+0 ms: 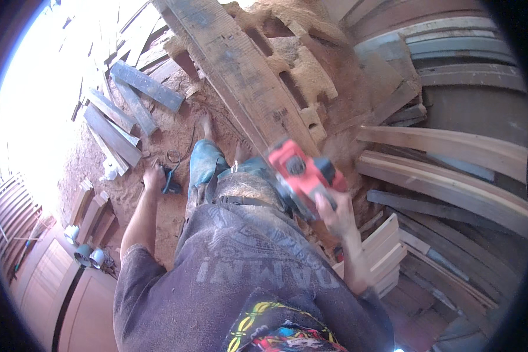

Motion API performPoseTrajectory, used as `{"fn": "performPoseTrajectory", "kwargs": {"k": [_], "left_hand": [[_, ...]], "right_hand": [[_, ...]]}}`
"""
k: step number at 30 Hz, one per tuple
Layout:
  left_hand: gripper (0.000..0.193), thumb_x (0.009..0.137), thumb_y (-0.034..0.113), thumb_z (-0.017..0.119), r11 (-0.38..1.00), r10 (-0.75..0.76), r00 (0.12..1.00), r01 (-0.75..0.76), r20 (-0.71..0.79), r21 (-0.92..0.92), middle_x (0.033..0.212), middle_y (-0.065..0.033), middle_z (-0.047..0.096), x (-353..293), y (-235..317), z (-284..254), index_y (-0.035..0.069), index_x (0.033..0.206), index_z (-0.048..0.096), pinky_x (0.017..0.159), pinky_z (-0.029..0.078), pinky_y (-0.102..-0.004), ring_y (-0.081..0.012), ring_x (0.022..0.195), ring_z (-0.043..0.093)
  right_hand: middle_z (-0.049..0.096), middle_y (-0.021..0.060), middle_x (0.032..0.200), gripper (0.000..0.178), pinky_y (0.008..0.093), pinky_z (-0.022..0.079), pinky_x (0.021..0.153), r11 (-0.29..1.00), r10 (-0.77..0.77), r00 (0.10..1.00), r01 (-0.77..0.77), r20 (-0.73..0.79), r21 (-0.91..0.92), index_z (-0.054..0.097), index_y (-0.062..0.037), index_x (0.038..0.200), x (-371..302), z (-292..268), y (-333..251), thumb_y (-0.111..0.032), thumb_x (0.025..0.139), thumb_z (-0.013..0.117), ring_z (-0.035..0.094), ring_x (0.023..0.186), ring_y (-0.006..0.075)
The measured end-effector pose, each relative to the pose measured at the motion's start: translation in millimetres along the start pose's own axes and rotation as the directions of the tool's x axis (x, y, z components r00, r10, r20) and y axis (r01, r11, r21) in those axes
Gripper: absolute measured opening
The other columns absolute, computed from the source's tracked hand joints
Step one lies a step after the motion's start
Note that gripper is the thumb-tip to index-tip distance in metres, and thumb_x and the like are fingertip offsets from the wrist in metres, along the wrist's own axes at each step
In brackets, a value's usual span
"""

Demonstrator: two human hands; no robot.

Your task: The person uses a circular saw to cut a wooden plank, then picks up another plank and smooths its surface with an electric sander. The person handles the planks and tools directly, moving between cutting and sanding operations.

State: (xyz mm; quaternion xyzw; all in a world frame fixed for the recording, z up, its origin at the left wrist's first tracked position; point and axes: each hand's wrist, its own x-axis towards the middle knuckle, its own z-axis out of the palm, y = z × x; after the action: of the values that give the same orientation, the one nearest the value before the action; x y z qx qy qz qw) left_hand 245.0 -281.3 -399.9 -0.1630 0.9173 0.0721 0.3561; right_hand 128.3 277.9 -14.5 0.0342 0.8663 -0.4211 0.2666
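My right hand is wrapped round the rear handle of a red and black electric hand planer. The planer is tilted beside the near end of a long, rough wooden plank, to the right of my lap. I cannot tell whether it touches the wood. My left hand is low at my left side, next to a dark blue-green object with a dark loop above it. Its fingers are too small and blurred to show whether they grip that object.
Grey wooden offcuts lie on the dusty ground ahead left. Sawdust is heaped beyond the plank. Long boards are stacked on the right, with pale wood pieces near my right elbow. Wooden panels and metal cups are at left.
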Motion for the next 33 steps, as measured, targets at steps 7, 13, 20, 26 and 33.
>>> {"fn": "performPoseTrajectory", "kwargs": {"k": [7, 13, 20, 26, 33], "left_hand": [[0.035, 0.1, 0.031, 0.067, 0.449, 0.023, 0.895, 0.389, 0.446, -0.804, 0.119, -0.0116, 0.078, -120, 42, 132, 0.007, 0.123, 0.077, 0.09, 0.059, -0.0394, -0.0268, 0.107, 0.074], [0.039, 0.1, 0.024, 0.071, -0.074, -0.204, 0.922, 0.321, 0.329, -0.944, 0.121, -0.009, 0.076, -72, 84, 61, 0.0, 0.131, 0.07, 0.088, 0.058, -0.0343, -0.02, 0.105, 0.071], [0.047, 0.107, 0.026, 0.065, -0.25, -0.166, 0.98, 0.062, 0.106, -0.966, 0.136, -0.0104, 0.069, -13, 71, -72, 0.004, 0.147, 0.056, 0.087, 0.057, -0.0341, -0.0207, 0.116, 0.069], [0.048, 0.106, 0.031, 0.065, -0.226, -0.105, 0.982, 0.132, 0.159, -0.965, 0.135, -0.0109, 0.069, -26, 68, -50, 0.005, 0.145, 0.057, 0.087, 0.056, -0.0325, -0.0217, 0.116, 0.069], [0.036, 0.102, 0.024, 0.066, -0.277, -0.062, 0.879, 0.439, 0.472, -0.855, 0.118, -0.0105, 0.071, -7, 81, 52, 0.006, 0.133, 0.063, 0.08, 0.058, -0.0397, -0.0267, 0.1, 0.071]], "right_hand": [[0.056, -0.0022, 0.061, 0.041, 0.0309, 0.04, 0.054, 0.998, 0.053, 0.997, -0.051, -0.054, 0.037, 0.065, -0.0017, 0.078, 41, 24, -36, -0.034, 0.103, 0.061, 0.051, 0.058, 0.0071], [0.06, 0.0001, 0.066, 0.04, 0.0338, 0.044, 0.06, 0.973, -0.226, 0.974, 0.227, -0.018, 0.042, 0.074, -0.011, 0.089, 213, 66, -136, -0.044, 0.104, 0.057, 0.057, 0.062, 0.0133], [0.05, -0.0033, 0.066, 0.054, 0.0277, 0.039, 0.046, 0.957, -0.198, 0.972, 0.164, 0.128, 0.24, 0.081, -0.0021, 0.108, 320, 82, -215, -0.051, 0.102, 0.057, 0.047, 0.049, 0.0083], [0.059, 0.0032, 0.066, 0.044, 0.0348, 0.044, 0.056, 0.992, -0.125, 0.992, 0.124, 0.038, 0.005, 0.074, -0.0013, 0.09, 134, 32, -76, -0.04, 0.103, 0.059, 0.056, 0.059, 0.0122], [0.06, 0.0049, 0.067, 0.036, 0.0367, 0.048, 0.062, 0.983, 0.176, 0.984, -0.174, -0.02, 0.052, 0.071, 0.0025, 0.091, -6, 7, 8, -0.03, 0.103, 0.06, 0.057, 0.066, 0.0117]]}}
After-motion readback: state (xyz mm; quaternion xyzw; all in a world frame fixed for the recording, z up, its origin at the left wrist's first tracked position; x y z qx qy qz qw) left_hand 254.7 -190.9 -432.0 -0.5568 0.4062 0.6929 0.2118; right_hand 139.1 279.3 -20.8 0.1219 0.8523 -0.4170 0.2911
